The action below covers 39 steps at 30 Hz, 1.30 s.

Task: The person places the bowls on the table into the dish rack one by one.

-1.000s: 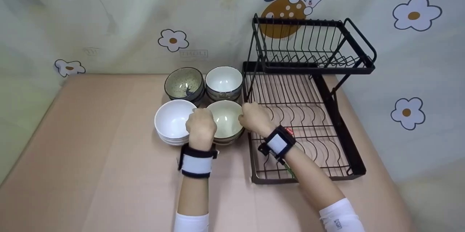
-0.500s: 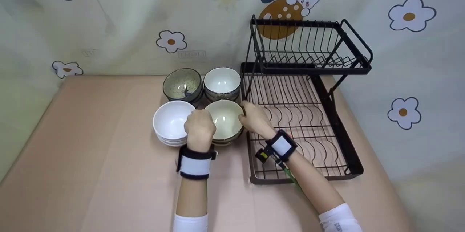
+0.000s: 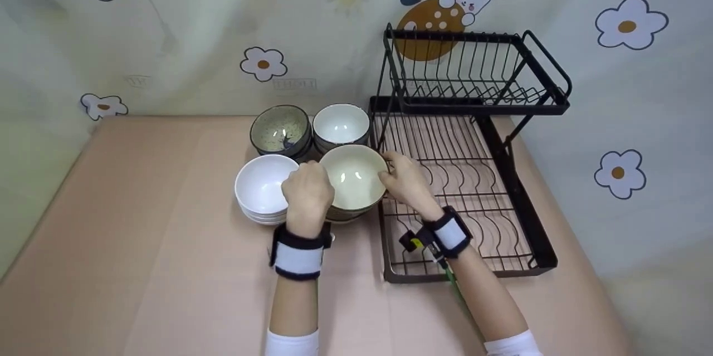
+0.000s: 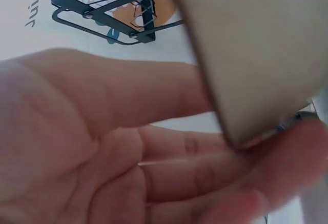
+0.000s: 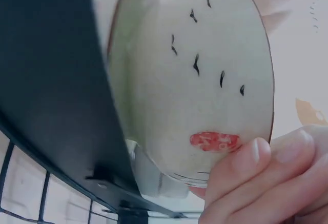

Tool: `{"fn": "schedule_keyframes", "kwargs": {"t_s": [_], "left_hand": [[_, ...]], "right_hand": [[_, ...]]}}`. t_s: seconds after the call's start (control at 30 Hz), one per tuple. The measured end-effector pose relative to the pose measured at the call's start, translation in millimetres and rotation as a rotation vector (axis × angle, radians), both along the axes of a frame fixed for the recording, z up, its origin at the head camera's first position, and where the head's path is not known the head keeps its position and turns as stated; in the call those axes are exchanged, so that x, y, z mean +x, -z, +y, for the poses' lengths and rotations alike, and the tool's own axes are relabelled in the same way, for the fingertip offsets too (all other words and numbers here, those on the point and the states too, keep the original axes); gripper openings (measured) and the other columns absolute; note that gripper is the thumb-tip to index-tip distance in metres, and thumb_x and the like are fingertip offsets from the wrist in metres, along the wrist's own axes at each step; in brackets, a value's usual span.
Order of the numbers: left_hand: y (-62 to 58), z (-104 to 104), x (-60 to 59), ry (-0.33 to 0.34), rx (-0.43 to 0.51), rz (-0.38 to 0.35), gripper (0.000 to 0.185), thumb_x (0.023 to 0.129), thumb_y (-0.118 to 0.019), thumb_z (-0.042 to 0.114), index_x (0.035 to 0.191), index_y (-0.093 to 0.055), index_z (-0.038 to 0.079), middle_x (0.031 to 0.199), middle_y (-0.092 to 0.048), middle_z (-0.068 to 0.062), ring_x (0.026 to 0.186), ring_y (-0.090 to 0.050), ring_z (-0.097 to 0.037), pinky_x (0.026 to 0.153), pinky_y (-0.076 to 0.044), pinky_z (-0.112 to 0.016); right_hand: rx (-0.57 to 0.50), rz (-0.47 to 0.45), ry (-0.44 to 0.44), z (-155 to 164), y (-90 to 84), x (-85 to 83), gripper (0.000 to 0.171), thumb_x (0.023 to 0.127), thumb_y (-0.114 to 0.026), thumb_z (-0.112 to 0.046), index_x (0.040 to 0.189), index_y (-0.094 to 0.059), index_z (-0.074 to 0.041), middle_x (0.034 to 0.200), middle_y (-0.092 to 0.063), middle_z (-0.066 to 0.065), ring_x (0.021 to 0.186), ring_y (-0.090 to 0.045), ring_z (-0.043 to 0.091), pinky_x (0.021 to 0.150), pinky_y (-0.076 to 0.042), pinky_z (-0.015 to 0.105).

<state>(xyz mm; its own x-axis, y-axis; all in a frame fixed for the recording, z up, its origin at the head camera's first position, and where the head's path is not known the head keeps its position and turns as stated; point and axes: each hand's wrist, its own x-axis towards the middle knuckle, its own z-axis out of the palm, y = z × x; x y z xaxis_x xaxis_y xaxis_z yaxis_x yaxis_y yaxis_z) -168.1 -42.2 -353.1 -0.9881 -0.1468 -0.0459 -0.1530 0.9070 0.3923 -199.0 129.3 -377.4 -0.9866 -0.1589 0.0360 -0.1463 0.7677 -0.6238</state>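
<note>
Hands on both sides of the cream bowl [image 3: 354,176]: left hand [image 3: 306,194] curls round its left rim, right hand [image 3: 408,181] pinches the right rim, fingers [image 5: 246,175] under the painted outside. Bowl's lifted just above the stack [image 3: 348,212] it sat on, right beside the dish rack [image 3: 518,189]. So that's one bowl picked up, I'd say; the rack holds nothing yet, and the white bowls [image 3: 260,184], speckled bowl [image 3: 278,128] and back bowl [image 3: 341,124] sit untouched.

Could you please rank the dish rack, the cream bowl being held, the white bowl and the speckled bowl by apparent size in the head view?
1. dish rack, clearly largest.
2. cream bowl, though lifted nearer the camera.
3. white bowl and speckled bowl look alike; the speckled one sits farther back, so I won't rank them.
</note>
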Motion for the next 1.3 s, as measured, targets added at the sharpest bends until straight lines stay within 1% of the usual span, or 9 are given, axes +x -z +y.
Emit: {"fn": "schedule_keyframes", "kwargs": {"t_s": [0.23, 0.37, 0.57, 0.73, 0.83, 0.97, 1.13, 1.23, 1.3], "left_hand": [[1.7, 3.6, -6.2, 0.078, 0.133, 0.013, 0.028, 0.089, -0.057, 0.015, 0.105, -0.062, -0.007, 0.107, -0.067, -0.027, 0.096, -0.065, -0.043, 0.079, -0.054, -0.053], [1.7, 7.6, -8.7, 0.128, 0.226, 0.069, 0.022, 0.088, -0.056, 0.010, 0.098, -0.064, -0.008, 0.098, -0.068, -0.029, 0.092, -0.067, -0.043, 0.076, -0.054, -0.052], [2.4, 14.0, -7.6, 0.165, 0.219, 0.170, 0.013, 0.080, -0.053, -0.002, 0.077, -0.065, -0.003, 0.076, -0.069, -0.023, 0.075, -0.069, -0.040, 0.065, -0.054, -0.047], [1.9, 20.4, -6.6, 0.145, 0.209, 0.155, 0.015, 0.080, -0.050, -0.005, 0.086, -0.064, -0.003, 0.078, -0.069, -0.022, 0.073, -0.069, -0.037, 0.061, -0.054, -0.045], [2.4, 23.4, -6.2, 0.139, 0.189, 0.156, 0.016, 0.081, -0.050, -0.003, 0.089, -0.063, -0.002, 0.076, -0.069, -0.019, 0.070, -0.069, -0.036, 0.059, -0.054, -0.044], [4.6, 26.6, -5.9, 0.175, 0.210, 0.205, 0.014, 0.081, -0.049, -0.005, 0.085, -0.062, -0.002, 0.070, -0.068, -0.017, 0.065, -0.068, -0.034, 0.056, -0.053, -0.042], [6.9, 33.4, -7.1, 0.195, 0.266, 0.166, 0.013, 0.081, -0.048, -0.005, 0.083, -0.060, -0.002, 0.076, -0.067, -0.019, 0.068, -0.066, -0.031, 0.052, -0.051, -0.038], [7.9, 38.5, -8.1, 0.206, 0.298, 0.125, 0.015, 0.081, -0.047, -0.006, 0.087, -0.060, -0.004, 0.075, -0.064, -0.016, 0.067, -0.061, -0.026, 0.051, -0.048, -0.034], [9.3, 41.3, -8.7, 0.229, 0.315, 0.140, 0.015, 0.080, -0.046, -0.008, 0.087, -0.059, -0.005, 0.071, -0.060, -0.013, 0.066, -0.058, -0.026, 0.054, -0.050, -0.037]], "right_hand": [[-0.146, -0.048, 0.059, 19.6, -6.2, 10.3, 0.045, 0.088, -0.058, -0.007, 0.131, -0.049, 0.004, 0.113, -0.064, 0.029, 0.074, -0.068, 0.028, 0.054, -0.057, 0.030], [-0.190, -0.075, 0.085, 28.7, -10.9, 14.7, 0.047, 0.090, -0.056, -0.009, 0.135, -0.045, 0.002, 0.114, -0.062, 0.030, 0.065, -0.065, 0.021, 0.051, -0.057, 0.030], [-0.173, -0.111, 0.115, 36.1, -15.5, 15.3, 0.051, 0.090, -0.058, -0.014, 0.137, -0.044, -0.001, 0.104, -0.068, 0.027, 0.051, -0.058, 0.011, 0.049, -0.054, 0.027], [-0.145, -0.095, 0.054, 43.8, -12.3, 11.0, 0.048, 0.090, -0.055, -0.014, 0.136, -0.045, -0.002, 0.111, -0.065, 0.029, 0.053, -0.059, 0.011, 0.049, -0.055, 0.029], [-0.164, -0.126, 0.017, 49.7, -9.6, 7.7, 0.051, 0.092, -0.053, -0.014, 0.140, -0.041, -0.004, 0.119, -0.060, 0.031, 0.059, -0.063, 0.016, 0.051, -0.057, 0.031], [-0.321, -0.270, -0.020, 57.5, -6.3, 2.9, 0.060, 0.091, -0.049, -0.014, 0.148, -0.029, -0.009, 0.133, -0.049, 0.031, 0.077, -0.069, 0.029, 0.064, -0.060, 0.039], [-0.504, -0.398, -0.049, 66.9, -3.4, -1.1, 0.068, 0.088, -0.045, -0.012, 0.152, -0.019, -0.015, 0.145, -0.036, 0.025, 0.107, -0.059, 0.039, 0.079, -0.058, 0.042], [-0.565, -0.438, -0.056, 72.5, -3.2, -2.3, 0.071, 0.088, -0.043, -0.010, 0.152, -0.016, -0.017, 0.148, -0.032, 0.023, 0.114, -0.053, 0.039, 0.082, -0.057, 0.040], [-0.597, -0.459, -0.059, 75.9, -3.8, -2.8, 0.072, 0.087, -0.042, -0.009, 0.153, -0.015, -0.018, 0.148, -0.031, 0.023, 0.114, -0.052, 0.039, 0.082, -0.056, 0.039]]}}
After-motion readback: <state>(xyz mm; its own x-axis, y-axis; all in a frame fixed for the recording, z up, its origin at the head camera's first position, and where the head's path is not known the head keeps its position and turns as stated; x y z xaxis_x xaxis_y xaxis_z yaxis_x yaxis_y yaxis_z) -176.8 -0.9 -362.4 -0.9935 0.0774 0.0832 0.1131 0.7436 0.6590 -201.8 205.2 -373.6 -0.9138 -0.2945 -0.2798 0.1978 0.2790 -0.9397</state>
